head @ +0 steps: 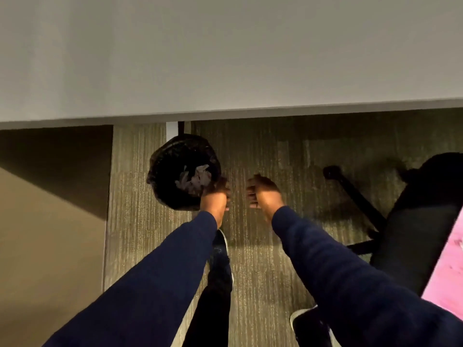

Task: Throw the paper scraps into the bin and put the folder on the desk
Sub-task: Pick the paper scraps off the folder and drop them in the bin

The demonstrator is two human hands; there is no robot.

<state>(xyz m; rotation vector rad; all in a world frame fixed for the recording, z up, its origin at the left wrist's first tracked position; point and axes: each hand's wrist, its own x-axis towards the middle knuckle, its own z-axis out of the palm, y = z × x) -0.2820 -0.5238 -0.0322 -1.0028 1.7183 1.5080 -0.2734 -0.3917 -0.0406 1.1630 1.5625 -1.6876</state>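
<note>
A round black bin (165, 161) stands on the carpet just under the desk's front edge. Crumpled paper scraps (194, 179) lie inside it. My left hand (216, 196) hovers over the bin's near right rim, fingers curled downward with nothing visible in them. To the right of the bin, my right hand (261, 192) is held above the carpet, its fingers apart and empty. The wide white desk (225, 58) fills the top of the view. A pink sheet-like thing (448, 271), perhaps the folder, shows at the right edge.
A black office chair (421, 221) with a spoked base stands at the right. A tan cabinet side (45, 234) runs along the left. My two shoes (220, 249) rest on the grey-green carpet (275, 151) below my arms.
</note>
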